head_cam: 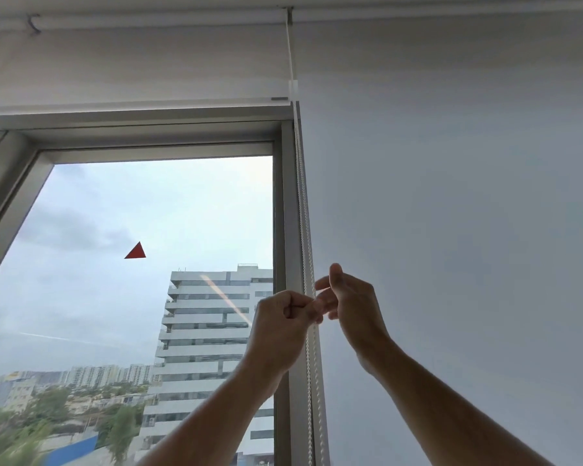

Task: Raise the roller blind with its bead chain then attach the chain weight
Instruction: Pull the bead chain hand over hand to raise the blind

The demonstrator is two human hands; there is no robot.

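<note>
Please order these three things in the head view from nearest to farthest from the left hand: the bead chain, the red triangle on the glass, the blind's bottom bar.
From the left hand:
1. Bead chain: at the fingertips, along the right edge of the window frame.
2. Red triangle: on the glass, up and to the left.
3. Blind's bottom bar: far above, across the window's top.

Both forearms (451, 398) bare, no sleeves, rings or watch visible.
</note>
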